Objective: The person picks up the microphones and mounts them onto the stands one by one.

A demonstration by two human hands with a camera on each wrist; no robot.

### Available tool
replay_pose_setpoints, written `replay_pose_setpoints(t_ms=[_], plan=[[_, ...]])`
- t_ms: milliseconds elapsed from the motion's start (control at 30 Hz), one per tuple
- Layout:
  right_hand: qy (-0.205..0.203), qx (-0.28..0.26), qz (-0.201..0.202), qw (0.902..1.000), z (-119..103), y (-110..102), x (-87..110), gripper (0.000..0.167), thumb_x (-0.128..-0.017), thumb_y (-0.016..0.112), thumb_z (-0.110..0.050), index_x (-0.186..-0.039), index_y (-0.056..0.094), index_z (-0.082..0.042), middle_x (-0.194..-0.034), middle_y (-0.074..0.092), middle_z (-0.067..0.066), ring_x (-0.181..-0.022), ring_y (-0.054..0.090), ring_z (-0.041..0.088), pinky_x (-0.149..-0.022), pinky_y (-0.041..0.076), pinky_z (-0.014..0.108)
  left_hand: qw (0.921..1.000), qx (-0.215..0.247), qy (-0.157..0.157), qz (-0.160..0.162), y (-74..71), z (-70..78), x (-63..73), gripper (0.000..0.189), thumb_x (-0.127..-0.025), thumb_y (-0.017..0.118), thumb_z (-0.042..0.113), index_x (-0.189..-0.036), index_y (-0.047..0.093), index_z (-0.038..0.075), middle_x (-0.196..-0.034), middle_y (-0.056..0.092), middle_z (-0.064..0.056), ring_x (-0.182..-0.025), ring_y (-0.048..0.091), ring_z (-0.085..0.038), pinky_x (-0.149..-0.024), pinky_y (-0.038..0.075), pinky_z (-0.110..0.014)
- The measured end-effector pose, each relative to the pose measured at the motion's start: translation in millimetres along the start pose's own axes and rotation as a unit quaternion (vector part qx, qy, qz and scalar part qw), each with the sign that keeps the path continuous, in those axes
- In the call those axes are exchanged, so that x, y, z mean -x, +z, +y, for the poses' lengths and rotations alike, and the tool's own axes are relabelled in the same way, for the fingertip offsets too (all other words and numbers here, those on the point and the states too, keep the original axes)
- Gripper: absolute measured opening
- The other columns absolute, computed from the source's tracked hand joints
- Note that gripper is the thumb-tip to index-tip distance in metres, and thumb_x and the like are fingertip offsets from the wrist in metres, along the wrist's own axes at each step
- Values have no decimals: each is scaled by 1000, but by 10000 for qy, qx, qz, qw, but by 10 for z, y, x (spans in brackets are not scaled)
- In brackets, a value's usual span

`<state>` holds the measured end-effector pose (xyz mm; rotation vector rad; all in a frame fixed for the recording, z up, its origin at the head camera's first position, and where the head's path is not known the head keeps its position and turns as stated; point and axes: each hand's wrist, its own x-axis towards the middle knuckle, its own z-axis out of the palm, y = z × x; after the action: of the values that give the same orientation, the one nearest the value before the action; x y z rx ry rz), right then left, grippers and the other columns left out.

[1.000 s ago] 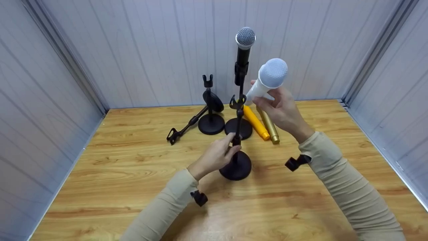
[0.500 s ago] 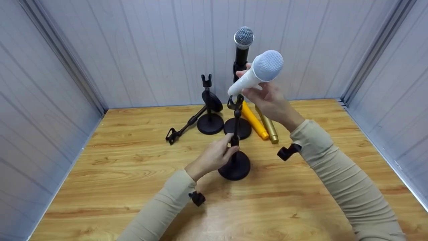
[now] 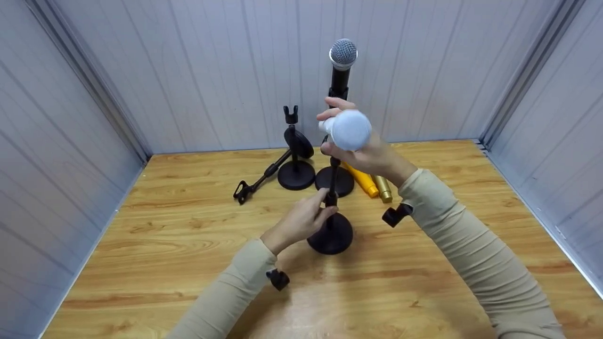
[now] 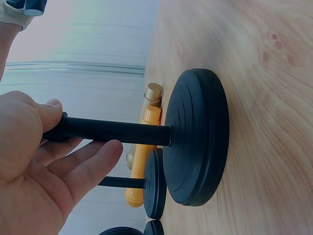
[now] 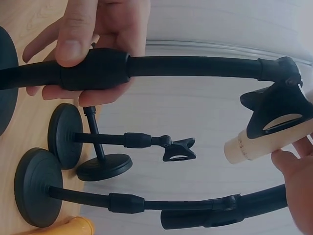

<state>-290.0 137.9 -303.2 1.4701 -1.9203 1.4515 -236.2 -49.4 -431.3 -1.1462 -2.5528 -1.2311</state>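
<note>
Over tabletop (image 3: 141,263) | pinching front stand (image 3: 331,241) in left grip (image 3: 297,222) | pinching white microphone (image 3: 351,130) in right grip (image 3: 374,157): likely light, smooth; best held mid-handle

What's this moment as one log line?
left hand: holds front stand | right hand: holds white microphone | black microphone: in a rear stand

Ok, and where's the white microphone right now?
In the head view, the white microphone is just right of centre, in the right hand's grip, by the clip of the front stand that the left hand holds.
</note>
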Motion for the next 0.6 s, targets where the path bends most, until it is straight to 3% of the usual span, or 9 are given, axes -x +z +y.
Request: replay_pose_setpoints(t_ms=[167,400,600], plan=[[-11,74,-155,9999,46,9,-43,89,-87,83,-25,-150,30,8,-132,57,14,-130,50,33,-115,34,44,10000,18,-9,12,-11,-3,7,18,-106,57,16,-118,53,4,-103,71,-10,-100,72,-19,-76,58,-26],[552,47,-617,9966,84,2,43,115,-72,94,-11,-157,17,3,-145,43,15,-141,39,27,-120,26,44,9999,-114,-24,-43,-9,-2,20,20,-107,55,20,-119,52,4,-92,65,-7,-94,72,-18,-68,53,-27],[786,215,-382,9959,80,50,86,107,-72,89,0,-154,20,0,-141,44,12,-135,45,24,-116,33,44,9996,-292,36,9,-1,12,22,21,-106,56,21,-119,53,4,-87,65,-5,-81,69,-15,-64,51,-26]])
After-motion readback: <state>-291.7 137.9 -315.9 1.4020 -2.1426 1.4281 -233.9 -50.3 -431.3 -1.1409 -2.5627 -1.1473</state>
